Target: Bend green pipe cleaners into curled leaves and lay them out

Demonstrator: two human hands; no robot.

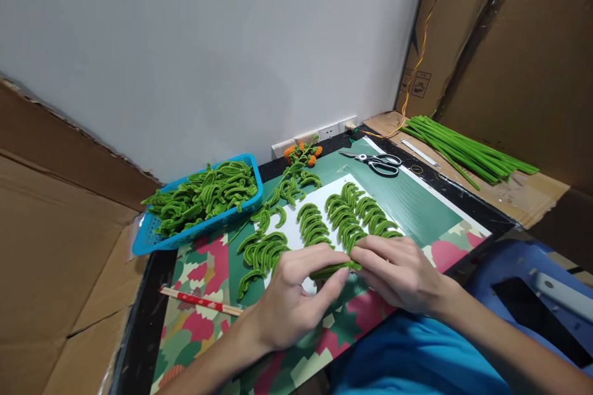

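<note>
Between thumb and fingers, my left hand (303,293) pinches a green fuzzy piece (331,270) above the near part of a white sheet (291,225). My right hand (398,271) has its fingertips at the right end of that same piece, touching my left fingertips. Curved green fuzzy pieces (343,216) lie in rows on the sheet just beyond my hands. More curved pieces (264,253) lie in a loose group to the left, partly off the sheet.
A blue basket (199,222) heaped with green pieces stands at the left. Behind are an orange-and-green flower sprig (301,157) and scissors (377,162). Green stems (472,151) and a white pen (420,153) lie at the right. Wrapped chopsticks (199,300) lie front left; a phone (540,321) lies lower right.
</note>
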